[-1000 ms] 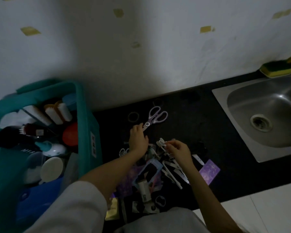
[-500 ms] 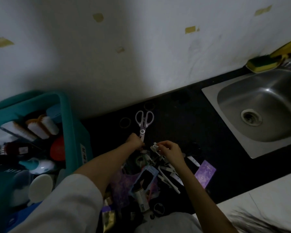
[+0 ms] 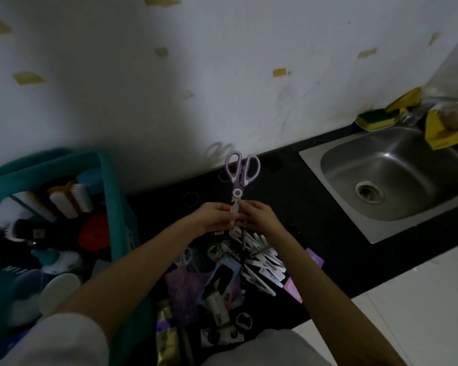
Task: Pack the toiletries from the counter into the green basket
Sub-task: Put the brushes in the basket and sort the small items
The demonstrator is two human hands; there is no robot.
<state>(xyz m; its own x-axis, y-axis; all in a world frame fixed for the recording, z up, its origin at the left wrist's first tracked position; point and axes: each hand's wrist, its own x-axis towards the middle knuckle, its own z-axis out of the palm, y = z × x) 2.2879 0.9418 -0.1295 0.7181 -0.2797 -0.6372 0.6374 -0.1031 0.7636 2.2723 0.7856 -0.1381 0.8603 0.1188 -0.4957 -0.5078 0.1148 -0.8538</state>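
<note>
The scissors (image 3: 239, 178), purple-handled with a white blade part, are held up over the desk (image 3: 288, 186) in the middle of the scene. The handles point toward the far wall. They are well right of the green basket (image 3: 117, 196) and not yet in it.

The step in hand is judged to be the pick-up of the scissors, with the carry to the basket yet to be made. The next move calls for a sweep to the left over the basket's right wall. One hand would likely have to let go first. A gap would also have to be found, since the basket is already crowded with brushes (image 3: 69, 199) and round lids.

The blade end is pinched from the left by the left hand (image 3: 212, 217) and from the right by the right hand (image 3: 262, 215). The fingers of both are curled close around it, so the blade tips are hidden. Whether anything else is held in the right hand cannot be told.

A heap of white clips (image 3: 259, 262) and small packets is left on the near part of the desk, below the hands.
</note>
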